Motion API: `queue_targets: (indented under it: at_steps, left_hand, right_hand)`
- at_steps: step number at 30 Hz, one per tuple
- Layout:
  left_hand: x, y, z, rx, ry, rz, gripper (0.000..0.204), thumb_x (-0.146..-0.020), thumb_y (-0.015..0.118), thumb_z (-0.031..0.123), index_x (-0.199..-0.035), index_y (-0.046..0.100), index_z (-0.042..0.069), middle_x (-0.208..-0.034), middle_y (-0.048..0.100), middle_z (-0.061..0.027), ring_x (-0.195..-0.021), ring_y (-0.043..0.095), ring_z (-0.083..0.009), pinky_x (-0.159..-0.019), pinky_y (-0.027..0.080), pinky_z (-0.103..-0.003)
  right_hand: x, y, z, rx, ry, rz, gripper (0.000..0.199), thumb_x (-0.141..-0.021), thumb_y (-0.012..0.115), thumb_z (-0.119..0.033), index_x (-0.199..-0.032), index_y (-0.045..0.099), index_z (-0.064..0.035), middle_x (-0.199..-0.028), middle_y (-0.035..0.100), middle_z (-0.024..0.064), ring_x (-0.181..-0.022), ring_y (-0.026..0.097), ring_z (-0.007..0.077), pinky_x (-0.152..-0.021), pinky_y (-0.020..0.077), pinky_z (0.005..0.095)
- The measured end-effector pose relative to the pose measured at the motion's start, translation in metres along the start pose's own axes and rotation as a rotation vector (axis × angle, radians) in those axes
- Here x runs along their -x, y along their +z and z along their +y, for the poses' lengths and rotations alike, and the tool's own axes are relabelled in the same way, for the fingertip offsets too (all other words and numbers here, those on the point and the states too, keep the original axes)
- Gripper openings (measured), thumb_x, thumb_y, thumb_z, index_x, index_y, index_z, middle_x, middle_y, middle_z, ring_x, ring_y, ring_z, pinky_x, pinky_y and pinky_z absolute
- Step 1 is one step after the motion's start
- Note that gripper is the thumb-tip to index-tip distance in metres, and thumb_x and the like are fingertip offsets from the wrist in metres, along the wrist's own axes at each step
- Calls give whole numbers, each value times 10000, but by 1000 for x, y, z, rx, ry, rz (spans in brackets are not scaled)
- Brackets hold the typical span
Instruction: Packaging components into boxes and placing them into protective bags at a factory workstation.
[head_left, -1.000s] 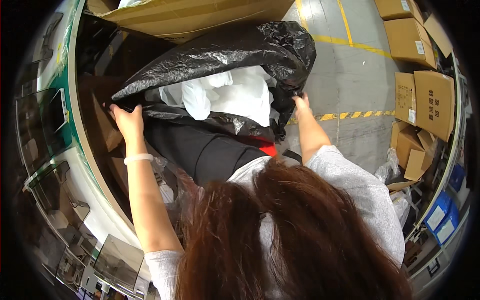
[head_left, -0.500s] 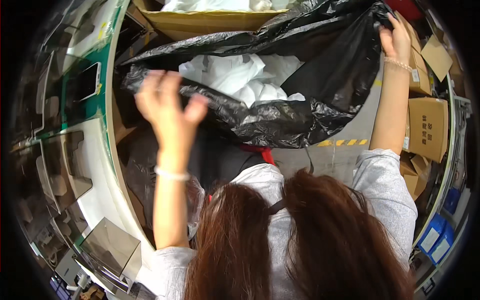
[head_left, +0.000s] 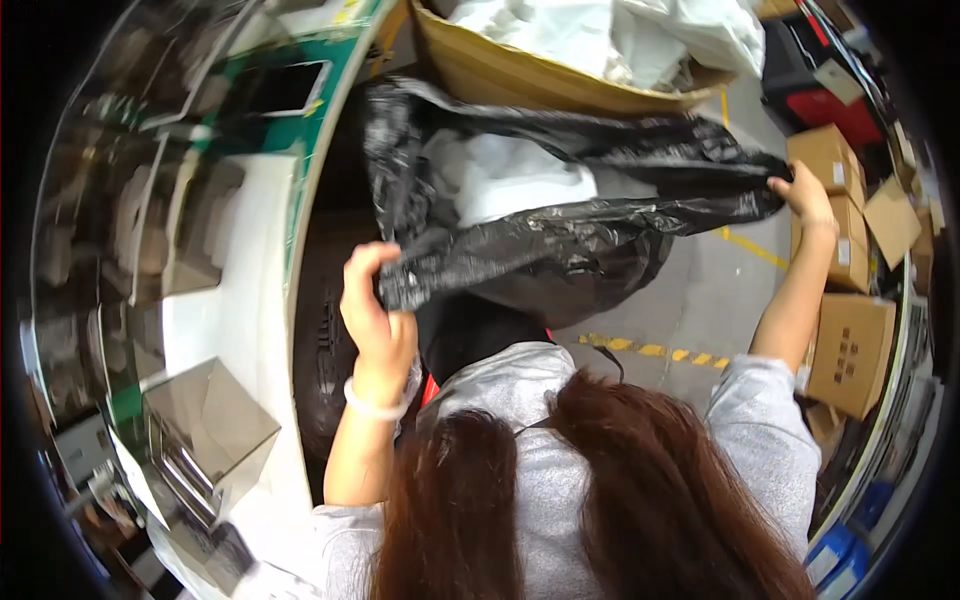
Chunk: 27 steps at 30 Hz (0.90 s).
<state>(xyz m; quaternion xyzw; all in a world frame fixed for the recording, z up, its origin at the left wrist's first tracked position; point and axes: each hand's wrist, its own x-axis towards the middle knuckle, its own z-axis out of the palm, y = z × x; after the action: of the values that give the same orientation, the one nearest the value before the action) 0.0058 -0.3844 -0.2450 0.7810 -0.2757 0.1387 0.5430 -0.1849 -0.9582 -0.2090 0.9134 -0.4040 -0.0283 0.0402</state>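
A large black plastic bag (head_left: 590, 265) is stretched wide between my two hands. White crumpled material (head_left: 520, 175), of a kind I cannot make out for sure, lies inside its mouth. My left hand (head_left: 372, 305), with a pale band on the wrist, is closed on the near left corner of the rim. At the far right end of the rim, my right hand (head_left: 805, 198) pinches the gathered plastic. The bag hangs in front of my body, and its bottom is partly hidden.
Beyond the bag stands a big cardboard box (head_left: 560, 85) full of white sheeting (head_left: 640, 40). A workbench (head_left: 235, 215) with clear plastic stands (head_left: 210, 420) runs along the left. Cartons (head_left: 850, 350) are stacked to the right. Yellow striped tape (head_left: 650, 348) marks the grey floor.
My left hand, formerly spread over the rim, now grips it lower down. The rim is pulled into a narrower, straighter opening. The view has turned, showing more of the cardboard box.
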Motion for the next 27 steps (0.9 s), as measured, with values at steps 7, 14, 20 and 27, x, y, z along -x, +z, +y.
queue_targets:
  at_steps: [7, 14, 20, 27]
  left_hand:
    - [57, -39, 73, -109, -190, -380, 609, -654, 714, -12, -1233, 531, 47, -1313, 439, -170, -1201, 457, -340, -996, 399, -394]
    - [80, -89, 151, -755, 168, 343, 315, -640, 763, 14, -930, 677, 100, -995, 613, -112, -871, 601, -274, -748, 498, -373]
    - [65, -145, 85, -626, -324, 418, 642, -529, 849, 58, -1129, 623, 90, -1452, 371, -164, -1198, 514, -342, -923, 468, -380]
    - [68, -92, 77, 430, -408, 807, 398, -827, 685, 35, -1143, 443, 32, -1232, 501, -150, -1042, 606, -218, -784, 534, -302]
  right_hand:
    - [96, -99, -223, -820, -901, -400, 375, -779, 604, 42, -1150, 573, 2, -776, 539, 8, -700, 494, 82, -662, 431, 227]
    - [133, -77, -361, -934, -1500, -884, 364, -751, 678, -1, -1109, 619, -13, -961, 623, 77, -859, 611, 153, -782, 488, 279]
    - [156, -36, -425, -992, -1611, -829, 536, -717, 726, -25, -1222, 547, -35, -1138, 590, 82, -1019, 584, 189, -875, 468, 302]
    - [153, -13, -446, -1342, -1851, -135, 1157, -544, 891, -375, -1460, 206, -196, -1541, 117, 182, -1407, 182, 379, -1101, 246, 493]
